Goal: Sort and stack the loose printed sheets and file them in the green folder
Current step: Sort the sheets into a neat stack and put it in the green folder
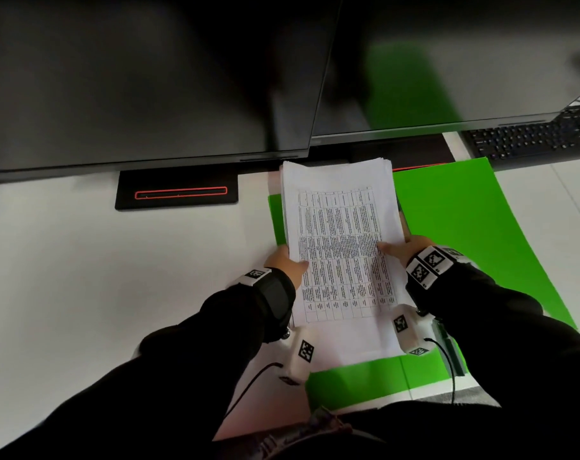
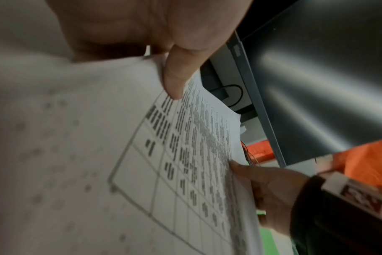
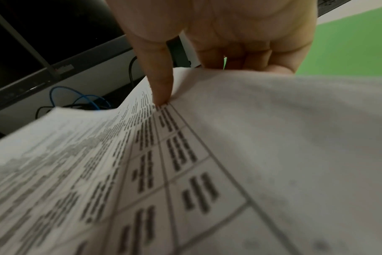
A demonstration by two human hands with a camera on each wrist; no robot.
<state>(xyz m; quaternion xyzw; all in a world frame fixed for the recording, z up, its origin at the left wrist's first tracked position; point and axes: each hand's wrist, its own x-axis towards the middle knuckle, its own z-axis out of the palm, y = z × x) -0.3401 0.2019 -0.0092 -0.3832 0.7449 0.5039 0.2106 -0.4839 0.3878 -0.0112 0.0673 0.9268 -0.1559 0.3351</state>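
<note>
So the sorting looks mostly done: the stack of sheets (image 1: 340, 247) is gathered into one pile, mid-frame, held over the open green folder (image 1: 464, 227) on the white desk (image 1: 99, 260). Left hand (image 1: 283, 260) and right hand (image 1: 398, 249) each pinch a side edge, thumbs on top. Still left, I'd say: laying it in and closing the cover. Paper's thin and floppy, printed with a table grid; the folder's smooth, flat card.
</note>
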